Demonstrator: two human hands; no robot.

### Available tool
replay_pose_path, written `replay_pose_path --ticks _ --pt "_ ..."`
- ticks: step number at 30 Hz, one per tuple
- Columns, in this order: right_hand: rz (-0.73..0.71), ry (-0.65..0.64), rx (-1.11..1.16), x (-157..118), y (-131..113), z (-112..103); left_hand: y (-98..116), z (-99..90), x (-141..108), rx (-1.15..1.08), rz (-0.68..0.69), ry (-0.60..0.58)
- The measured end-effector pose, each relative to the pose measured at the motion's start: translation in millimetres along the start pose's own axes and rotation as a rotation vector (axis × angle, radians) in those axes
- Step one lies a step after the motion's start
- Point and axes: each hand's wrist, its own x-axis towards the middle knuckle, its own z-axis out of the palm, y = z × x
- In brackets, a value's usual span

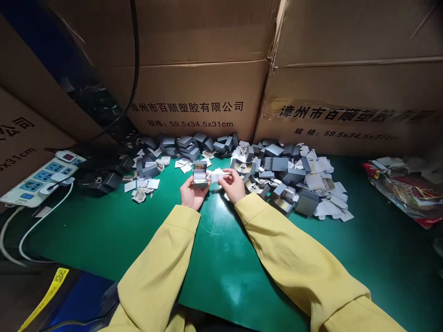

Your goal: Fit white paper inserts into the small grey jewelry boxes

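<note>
My left hand holds a small dark grey hinged box with its lid raised and a pale lining showing inside. Close to its right side, my right hand pinches a small folded white card piece between thumb and fingers. To the right of my right hand lies a heap of grey boxes, some with their lids up, mixed with white card pieces. More grey boxes and white card scraps are spread behind and left of my left hand.
Large cardboard cartons wall off the back of the green tabletop. A white power strip with cables sits at the left, near black boxes. On the right lies a red and clear plastic bag. A black cable hangs at the back.
</note>
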Motion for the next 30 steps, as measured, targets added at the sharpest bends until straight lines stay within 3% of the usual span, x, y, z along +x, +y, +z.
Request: replay_pose_path --ticks 6,12,21,30 --pt "-0.412 0.147 -0.351 -4 -12 -5 -7 5.9 -3 0.074 -0.123 -0.042" --pt "-0.695 0.122 -0.501 1 -14 -12 -8 8.1 -7 0.219 -0.206 -0.212" --pt "-0.774 0.058 -0.580 3 -9 -15 -12 6.7 -8 0.288 -0.215 -0.204" --pt "-0.717 0.063 -0.635 3 -7 -20 -10 6.3 -12 0.309 -0.225 -0.190"
